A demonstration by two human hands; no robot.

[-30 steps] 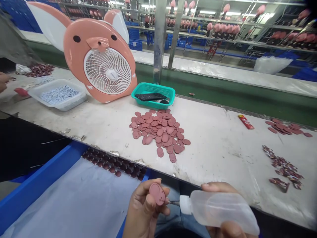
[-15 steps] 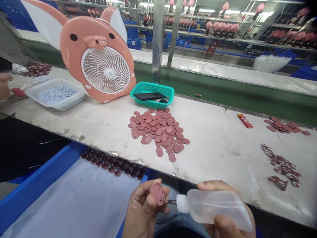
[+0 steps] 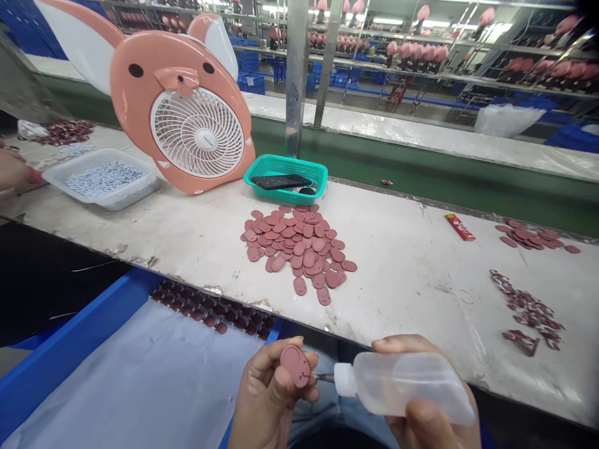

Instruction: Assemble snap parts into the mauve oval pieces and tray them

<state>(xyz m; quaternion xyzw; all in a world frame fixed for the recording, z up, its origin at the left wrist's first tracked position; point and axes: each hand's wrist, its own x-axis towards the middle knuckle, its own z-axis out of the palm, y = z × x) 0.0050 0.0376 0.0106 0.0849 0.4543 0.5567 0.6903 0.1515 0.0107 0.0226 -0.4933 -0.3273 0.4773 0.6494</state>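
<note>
My left hand [image 3: 276,393] pinches an oval reddish-brown disc [image 3: 294,366] with small holes near its lower edge. In my right hand [image 3: 421,399] lies a translucent squeeze bottle [image 3: 412,383] on its side, its white cap and thin dark nozzle [image 3: 326,377] facing left. The nozzle tip is right by the lower right edge of the disc; whether it touches cannot be made out. A loose pile of similar discs [image 3: 299,243] lies on the white table beyond my hands.
A pink pig-shaped fan [image 3: 126,118] stands beside a green basket [image 3: 253,167] holding a dark phone. A white tray [image 3: 126,198] of small pieces sits left. At right are a red packet [image 3: 460,227], more discs [image 3: 533,236] and small brown parts [image 3: 528,305]. A blue bin [image 3: 93,318] holds rows of pieces.
The nozzle tip has drawn slightly back from the face of the disc to its edge. At far left, another person's hand has moved toward the white tray.
</note>
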